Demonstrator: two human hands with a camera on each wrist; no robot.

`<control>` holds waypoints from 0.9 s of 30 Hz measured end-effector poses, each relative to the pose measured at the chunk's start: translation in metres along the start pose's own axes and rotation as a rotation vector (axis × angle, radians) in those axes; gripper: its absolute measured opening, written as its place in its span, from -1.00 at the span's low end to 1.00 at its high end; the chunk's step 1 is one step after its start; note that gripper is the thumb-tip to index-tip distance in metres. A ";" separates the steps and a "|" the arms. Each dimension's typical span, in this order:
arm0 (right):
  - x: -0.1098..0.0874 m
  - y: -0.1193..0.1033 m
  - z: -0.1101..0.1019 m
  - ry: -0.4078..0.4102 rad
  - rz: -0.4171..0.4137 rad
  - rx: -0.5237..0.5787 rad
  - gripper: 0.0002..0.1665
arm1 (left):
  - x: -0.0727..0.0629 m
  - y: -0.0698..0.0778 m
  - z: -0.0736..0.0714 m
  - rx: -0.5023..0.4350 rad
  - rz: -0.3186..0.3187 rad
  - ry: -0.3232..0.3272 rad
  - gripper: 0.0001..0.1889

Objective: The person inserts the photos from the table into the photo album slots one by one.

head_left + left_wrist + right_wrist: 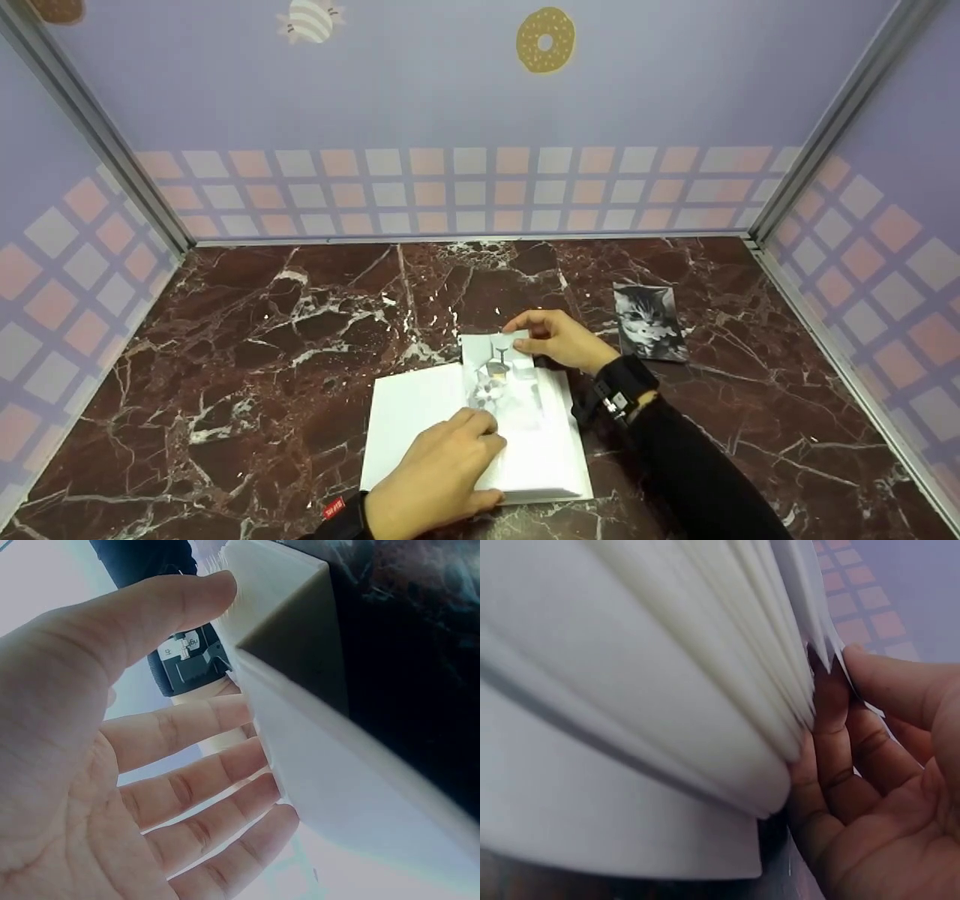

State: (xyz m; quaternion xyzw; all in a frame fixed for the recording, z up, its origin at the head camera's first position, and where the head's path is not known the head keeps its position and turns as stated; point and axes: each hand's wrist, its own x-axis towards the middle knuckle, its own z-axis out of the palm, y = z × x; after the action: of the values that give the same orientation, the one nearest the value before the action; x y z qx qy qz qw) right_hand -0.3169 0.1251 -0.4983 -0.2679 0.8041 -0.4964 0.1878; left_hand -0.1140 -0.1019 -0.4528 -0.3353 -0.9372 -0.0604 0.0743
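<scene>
A white-paged album (pixel 412 412) lies spread on the marble-patterned table. Across its right-hand pages lies a pale photo (pixel 501 371), its top sticking out past the album's far edge and its lower part faded as though beneath a translucent layer. My right hand (pixel 566 341) pinches the photo's top right corner between thumb and fingers. In the right wrist view, thin sheets sit at those fingertips beside the thick stack of pages (pixel 682 652). My left hand (pixel 442 469) rests on the near part of the pages; the left wrist view shows its fingers nearly straight, tips against the album.
A black-and-white kitten picture (pixel 651 322) lies on the table (pixel 300 322) to the right of my right hand. Purple panels (pixel 450 97) with pink and white squares enclose the table at the back and both sides.
</scene>
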 end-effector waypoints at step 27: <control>-0.001 0.002 0.001 -0.070 -0.032 -0.023 -0.76 | -0.001 0.000 0.001 0.025 0.013 0.013 -0.52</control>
State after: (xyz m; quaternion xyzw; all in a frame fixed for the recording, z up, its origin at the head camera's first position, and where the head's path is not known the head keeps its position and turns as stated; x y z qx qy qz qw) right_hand -0.3166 0.1257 -0.5004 -0.3000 0.7982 -0.4804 0.2048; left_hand -0.1136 -0.1027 -0.4538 -0.3400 -0.9352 -0.0503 0.0848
